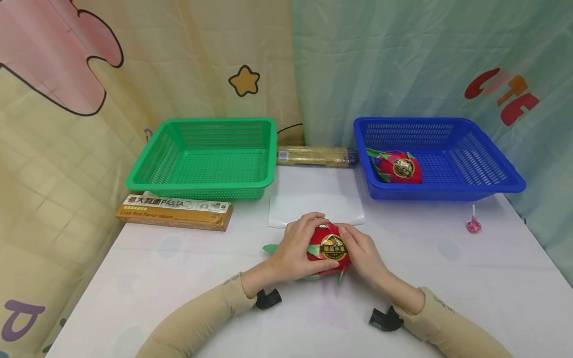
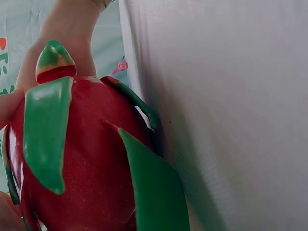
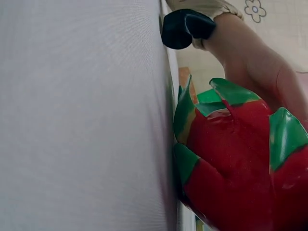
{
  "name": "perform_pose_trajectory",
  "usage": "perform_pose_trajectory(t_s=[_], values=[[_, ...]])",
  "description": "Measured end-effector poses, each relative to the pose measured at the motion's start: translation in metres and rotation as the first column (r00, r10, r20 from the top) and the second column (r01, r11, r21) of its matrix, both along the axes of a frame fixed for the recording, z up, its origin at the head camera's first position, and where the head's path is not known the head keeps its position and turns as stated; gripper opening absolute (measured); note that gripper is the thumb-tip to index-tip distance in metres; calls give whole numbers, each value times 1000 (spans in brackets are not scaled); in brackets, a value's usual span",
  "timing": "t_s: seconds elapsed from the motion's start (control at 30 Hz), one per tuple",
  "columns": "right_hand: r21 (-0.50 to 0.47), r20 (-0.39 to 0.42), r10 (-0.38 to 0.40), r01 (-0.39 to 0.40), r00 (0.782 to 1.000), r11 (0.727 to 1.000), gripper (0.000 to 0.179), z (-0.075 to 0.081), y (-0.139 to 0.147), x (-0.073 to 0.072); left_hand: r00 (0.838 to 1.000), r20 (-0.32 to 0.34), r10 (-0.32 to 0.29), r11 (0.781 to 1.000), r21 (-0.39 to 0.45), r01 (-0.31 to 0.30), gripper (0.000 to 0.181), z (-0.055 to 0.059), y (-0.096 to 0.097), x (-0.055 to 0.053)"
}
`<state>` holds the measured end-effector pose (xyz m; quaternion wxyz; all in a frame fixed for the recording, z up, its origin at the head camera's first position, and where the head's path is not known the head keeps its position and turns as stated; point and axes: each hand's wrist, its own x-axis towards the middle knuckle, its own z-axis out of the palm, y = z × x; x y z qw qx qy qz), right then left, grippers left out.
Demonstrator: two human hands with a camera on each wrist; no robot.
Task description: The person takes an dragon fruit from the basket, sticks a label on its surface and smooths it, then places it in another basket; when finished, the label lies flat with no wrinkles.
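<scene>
Both hands hold a red dragon fruit [image 1: 333,247] with green-tipped scales and a round gold-and-black label, low over the near middle of the white table. The left hand [image 1: 291,252] is curled over its left side, thumb along the near edge. On the opposite side, the right hand [image 1: 368,254] grips it with bent fingers. Glossy red skin of the dragon fruit [image 2: 96,144] fills much of the left wrist view, with the other hand behind it. In the right wrist view the dragon fruit [image 3: 231,159] appears close to the table surface; the far fingertips are hidden.
A green basket [image 1: 270,169] stands back left, with a pasta box [image 1: 174,213] before it. A blue basket [image 1: 440,193] at back right holds another dragon fruit [image 1: 398,168]. Between them lie a spaghetti pack [image 1: 315,156] and a white sheet [image 1: 315,196]. A lollipop [image 1: 473,226] lies right.
</scene>
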<state>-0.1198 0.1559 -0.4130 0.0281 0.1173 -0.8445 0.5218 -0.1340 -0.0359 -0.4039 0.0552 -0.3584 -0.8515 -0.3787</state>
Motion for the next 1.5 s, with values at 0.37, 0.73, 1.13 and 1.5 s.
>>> perform_pose_trajectory(t_s=[0.37, 0.73, 1.13, 1.5], values=[[-49, 163, 77, -69, 984, 996, 35, 2, -3, -1, 997, 79, -3, 997, 76, -3, 59, -3, -3, -4], [-5, 25, 64, -64, 998, 998, 30, 3, -2, 0, 990, 0, 140, 988, 67, -140, 39, -5, 8, -3], [-18, 134, 57, -55, 989, 998, 36, 2, -4, -2, 986, 43, 159, 978, 132, -163, 30, -4, 12, -6], [-30, 89, 61, -58, 994, 998, 34, -1, -4, -2, 984, -74, 162, 986, 58, -158, 33, -9, 11, -5]])
